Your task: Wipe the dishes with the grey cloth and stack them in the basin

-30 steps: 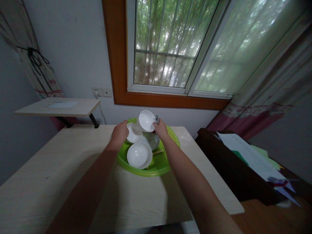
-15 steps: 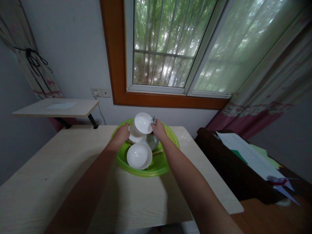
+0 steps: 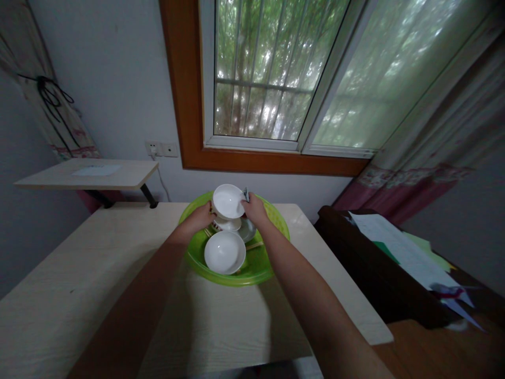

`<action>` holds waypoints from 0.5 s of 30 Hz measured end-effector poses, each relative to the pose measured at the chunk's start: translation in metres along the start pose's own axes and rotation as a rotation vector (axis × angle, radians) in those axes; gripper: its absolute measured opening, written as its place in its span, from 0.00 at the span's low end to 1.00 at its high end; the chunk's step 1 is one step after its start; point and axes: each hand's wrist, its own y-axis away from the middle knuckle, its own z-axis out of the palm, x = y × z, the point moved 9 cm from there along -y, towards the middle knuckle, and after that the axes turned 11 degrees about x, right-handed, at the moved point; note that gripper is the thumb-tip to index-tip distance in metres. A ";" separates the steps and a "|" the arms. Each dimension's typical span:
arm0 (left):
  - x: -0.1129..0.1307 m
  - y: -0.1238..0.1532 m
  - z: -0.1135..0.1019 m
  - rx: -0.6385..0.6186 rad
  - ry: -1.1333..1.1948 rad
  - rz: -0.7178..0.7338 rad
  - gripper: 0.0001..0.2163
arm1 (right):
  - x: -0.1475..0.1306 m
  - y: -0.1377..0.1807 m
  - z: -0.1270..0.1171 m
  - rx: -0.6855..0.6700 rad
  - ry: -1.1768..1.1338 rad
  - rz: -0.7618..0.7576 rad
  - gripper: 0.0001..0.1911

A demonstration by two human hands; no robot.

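A white bowl [image 3: 228, 201] is raised at the back of a green plastic basin [image 3: 258, 266], tilted so its inside faces me. My right hand [image 3: 254, 209] grips its right rim, with a small greyish piece [image 3: 246, 194] I cannot identify sticking up at the fingers. My left hand [image 3: 202, 216] is closed at the left side of the same bowl; its fingertips are partly hidden. Just below is a second white bowl [image 3: 228, 225], partly covered by the raised one. Nearest me in the basin lies another white bowl [image 3: 224, 252]. A clear or greyish dish [image 3: 248, 230] and chopsticks [image 3: 254, 246] show beside them.
The basin stands on a pale wooden table [image 3: 221, 316] below a barred window [image 3: 264, 73]. A raised shelf [image 3: 130, 176] with a paper sheet [image 3: 97, 170] is at left. Right of the table, papers [image 3: 402, 252] lie on a dark brown piece of furniture [image 3: 347, 252].
The raised bowl has shifted slightly left and down. My left hand has moved from the second bowl's left edge to the raised bowl's side, and the second bowl sits lower and farther right.
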 end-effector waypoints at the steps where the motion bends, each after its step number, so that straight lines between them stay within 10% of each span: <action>1: 0.002 0.000 0.000 0.006 0.018 0.022 0.21 | 0.000 0.000 0.000 0.000 -0.005 0.003 0.15; 15: -0.016 -0.009 -0.016 0.167 0.640 -0.216 0.20 | -0.004 0.005 0.008 -0.056 -0.181 0.031 0.13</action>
